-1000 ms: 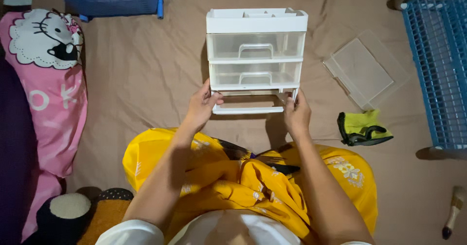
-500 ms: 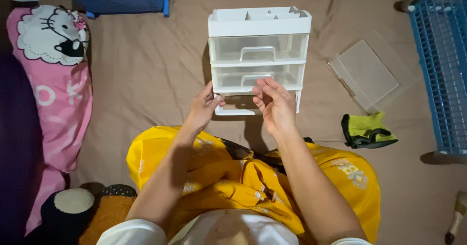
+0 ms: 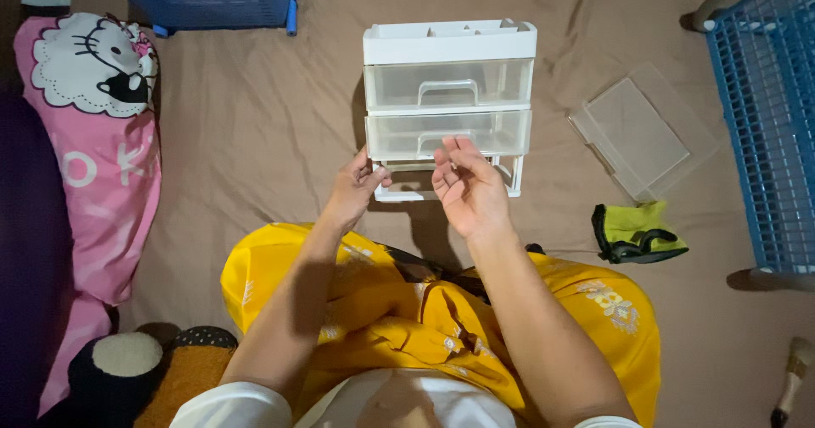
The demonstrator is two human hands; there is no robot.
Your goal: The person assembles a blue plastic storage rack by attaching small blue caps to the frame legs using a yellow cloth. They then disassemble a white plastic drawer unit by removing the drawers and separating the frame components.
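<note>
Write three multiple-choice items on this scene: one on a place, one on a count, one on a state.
1. Where does the loose clear tray lie?
A. right of the drawer unit
B. on top of the drawer unit
C. on the pink pillow

2. How many clear drawers sit in the drawer unit?
A. none
B. two
C. five

3. How is the right hand?
A. closed in a fist
B. gripping the yellow-green cloth
C. open, palm up, holding nothing

Answers:
1 A: the tray lies flat on the brown sheet, between the unit and the blue basket.
2 B: two drawers with handles are stacked under the white top, and the bottom slot is bare.
3 C: its fingers are spread in front of the lower drawer, while the left hand touches the unit's base.
</note>
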